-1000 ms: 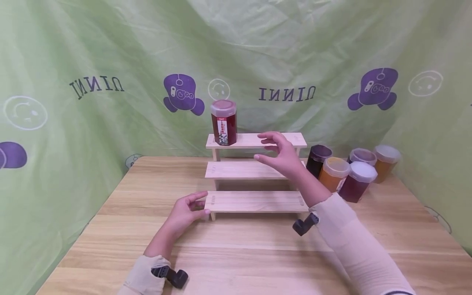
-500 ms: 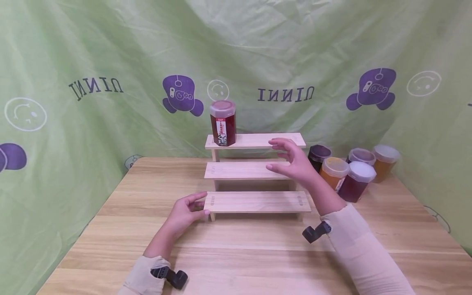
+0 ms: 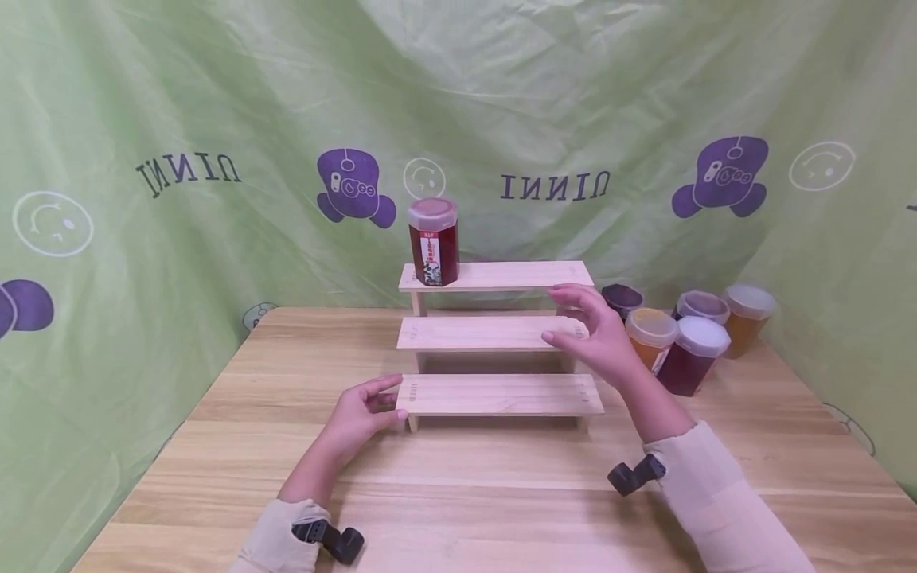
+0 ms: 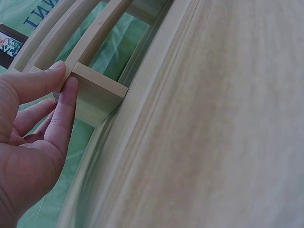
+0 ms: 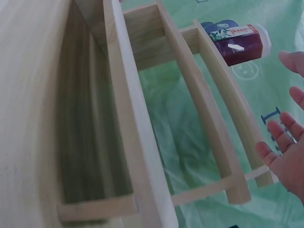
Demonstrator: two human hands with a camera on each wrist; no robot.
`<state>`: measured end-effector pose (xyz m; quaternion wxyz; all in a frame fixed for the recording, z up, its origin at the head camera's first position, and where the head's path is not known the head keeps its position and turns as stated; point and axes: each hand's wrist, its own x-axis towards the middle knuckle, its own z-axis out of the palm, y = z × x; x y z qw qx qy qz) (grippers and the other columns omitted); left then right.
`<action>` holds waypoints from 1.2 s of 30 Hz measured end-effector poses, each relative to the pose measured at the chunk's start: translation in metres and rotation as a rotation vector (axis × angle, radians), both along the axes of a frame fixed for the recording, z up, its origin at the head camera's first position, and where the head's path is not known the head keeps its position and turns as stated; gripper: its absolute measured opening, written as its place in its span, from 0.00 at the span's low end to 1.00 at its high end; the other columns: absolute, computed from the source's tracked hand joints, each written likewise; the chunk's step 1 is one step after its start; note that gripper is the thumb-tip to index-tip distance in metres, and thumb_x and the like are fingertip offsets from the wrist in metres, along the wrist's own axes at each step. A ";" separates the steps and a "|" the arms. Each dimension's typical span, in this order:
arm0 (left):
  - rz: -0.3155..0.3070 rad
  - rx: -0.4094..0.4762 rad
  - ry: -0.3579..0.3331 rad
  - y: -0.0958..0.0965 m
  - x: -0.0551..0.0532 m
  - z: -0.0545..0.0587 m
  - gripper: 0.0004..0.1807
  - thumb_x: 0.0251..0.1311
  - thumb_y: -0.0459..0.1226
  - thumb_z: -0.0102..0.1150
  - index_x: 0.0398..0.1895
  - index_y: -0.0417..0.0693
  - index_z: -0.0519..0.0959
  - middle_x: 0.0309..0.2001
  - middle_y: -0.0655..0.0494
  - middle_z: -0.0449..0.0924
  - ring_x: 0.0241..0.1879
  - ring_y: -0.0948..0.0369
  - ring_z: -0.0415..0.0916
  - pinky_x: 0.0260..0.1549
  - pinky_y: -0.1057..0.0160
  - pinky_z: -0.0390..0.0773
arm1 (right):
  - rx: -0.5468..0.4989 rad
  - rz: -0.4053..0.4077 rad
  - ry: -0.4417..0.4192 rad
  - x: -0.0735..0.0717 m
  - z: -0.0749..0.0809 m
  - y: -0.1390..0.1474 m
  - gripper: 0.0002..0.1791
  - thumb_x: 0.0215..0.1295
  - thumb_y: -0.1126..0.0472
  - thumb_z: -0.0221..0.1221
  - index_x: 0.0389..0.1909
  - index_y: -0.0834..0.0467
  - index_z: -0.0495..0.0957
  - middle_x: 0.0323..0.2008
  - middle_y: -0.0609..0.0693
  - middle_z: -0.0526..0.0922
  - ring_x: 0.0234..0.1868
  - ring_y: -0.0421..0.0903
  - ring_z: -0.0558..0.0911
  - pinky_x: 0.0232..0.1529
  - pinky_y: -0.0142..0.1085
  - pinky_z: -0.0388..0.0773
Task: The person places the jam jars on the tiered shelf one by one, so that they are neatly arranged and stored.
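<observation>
A three-step wooden display stand (image 3: 494, 395) stands on the table. A jar (image 3: 435, 245) of dark red contents, with a pinkish lid and a printed label, sits upright at the left of its top step. My left hand (image 3: 364, 414) holds the left end of the lowest step, index finger near the back corner and thumb at the front one; the left wrist view shows these fingertips close together at the board's end. Over the right end of the middle step hovers my right hand (image 3: 598, 338), fingers spread and loosely curved, with nothing in it.
Several lidded jars cluster right of the stand: an orange one (image 3: 650, 338), a dark red one (image 3: 691, 362), an amber one (image 3: 748, 318) and darker ones behind. The wooden table (image 3: 458, 501) extends toward me. A green printed cloth (image 3: 458, 79) hangs behind.
My right hand has moved right and toward me, from over the top step to the right end of the middle step. The left hand, stand and jars stay put.
</observation>
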<state>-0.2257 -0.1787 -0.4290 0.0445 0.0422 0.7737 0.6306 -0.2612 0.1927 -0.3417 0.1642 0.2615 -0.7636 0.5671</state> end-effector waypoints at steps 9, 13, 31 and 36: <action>0.005 -0.004 -0.006 0.000 0.001 0.001 0.33 0.51 0.26 0.70 0.63 0.40 0.74 0.59 0.44 0.75 0.55 0.51 0.75 0.42 0.67 0.80 | 0.056 -0.037 0.024 0.008 -0.008 0.018 0.31 0.53 0.73 0.69 0.59 0.68 0.72 0.60 0.55 0.70 0.59 0.40 0.71 0.62 0.38 0.68; 0.005 -0.004 -0.007 0.000 0.001 0.002 0.33 0.51 0.26 0.70 0.63 0.40 0.74 0.59 0.44 0.75 0.55 0.51 0.75 0.42 0.67 0.80 | 0.068 -0.055 0.025 0.012 -0.013 0.023 0.31 0.52 0.74 0.69 0.59 0.68 0.72 0.60 0.56 0.70 0.59 0.36 0.70 0.62 0.35 0.68; 0.002 -0.001 -0.007 0.000 0.001 0.001 0.33 0.50 0.26 0.71 0.63 0.40 0.74 0.59 0.44 0.75 0.55 0.51 0.75 0.41 0.67 0.80 | 0.131 -0.140 0.033 0.029 -0.025 0.048 0.34 0.50 0.73 0.71 0.60 0.66 0.72 0.61 0.57 0.70 0.61 0.34 0.67 0.59 0.23 0.66; 0.010 -0.003 -0.009 0.001 0.001 0.001 0.33 0.50 0.26 0.71 0.63 0.40 0.74 0.59 0.44 0.75 0.54 0.51 0.75 0.41 0.68 0.80 | 0.165 -0.170 0.040 0.034 -0.026 0.055 0.37 0.49 0.72 0.72 0.63 0.64 0.70 0.60 0.56 0.71 0.57 0.34 0.69 0.57 0.23 0.66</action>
